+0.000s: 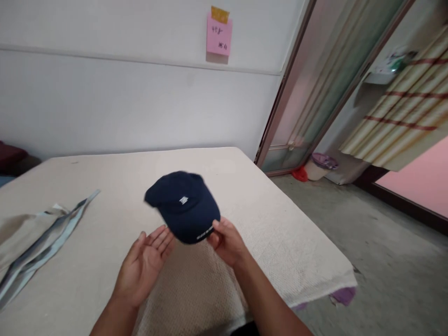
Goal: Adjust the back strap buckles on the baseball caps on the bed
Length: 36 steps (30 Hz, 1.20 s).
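A navy baseball cap (184, 200) is held up over the cream-covered table (273, 228). It has a small white emblem on its front and white lettering along the brim's edge. My right hand (226, 240) pinches the brim at its right corner, thumb on top. On the other side of the brim, my left hand (149, 259) lies palm up with its fingers stretched out. Its fingertips reach the brim's left edge, and I cannot tell whether they touch it.
Striped grey and beige fabric (38, 238) lies at the left. A pink note (219, 35) is taped to the white wall behind. To the right are a sliding glass door (308, 93), a lined waste bin (320, 165) and a striped curtain (402, 112).
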{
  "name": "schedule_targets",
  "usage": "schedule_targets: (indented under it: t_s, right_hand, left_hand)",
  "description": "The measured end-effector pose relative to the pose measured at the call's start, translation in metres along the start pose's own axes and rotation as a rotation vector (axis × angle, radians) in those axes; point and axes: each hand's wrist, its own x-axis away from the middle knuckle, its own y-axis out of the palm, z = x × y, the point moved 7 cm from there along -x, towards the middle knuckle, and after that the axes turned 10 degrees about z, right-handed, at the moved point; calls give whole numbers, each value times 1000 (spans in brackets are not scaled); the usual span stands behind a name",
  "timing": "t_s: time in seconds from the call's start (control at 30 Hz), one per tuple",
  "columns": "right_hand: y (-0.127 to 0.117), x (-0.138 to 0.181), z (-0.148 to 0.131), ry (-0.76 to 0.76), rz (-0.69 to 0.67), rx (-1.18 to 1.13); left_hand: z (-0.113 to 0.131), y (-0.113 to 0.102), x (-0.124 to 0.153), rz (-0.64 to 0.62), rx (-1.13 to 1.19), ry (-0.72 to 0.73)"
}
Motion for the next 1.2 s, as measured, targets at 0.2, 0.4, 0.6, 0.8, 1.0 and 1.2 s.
schedule_targets:
  t_s: [0.2,0.4,0.6,0.8,1.0,1.2]
  right_hand:
    - [-85,-51,-93,-299,348,-17]
    - [-158,-106,-159,-374,572,-10]
    - [-199,-115,-156,-305,730,38]
    - [-213,-97,-154,-333,810,58]
    - [-198,-61,-143,-414,824,106]
    - [-163,-22,-112,-580,875,146]
  left_hand:
    - [-6,-7,1,63,-144,41]
    - [-9,-20,-6,167,-176,39]
    - [-11,-22,-10,239,-148,34]
    - [-12,-26,-13,242,-97,4]
    - [-3,-32,-12,259,13,4]
    - [46,-64,-4,338,200,150]
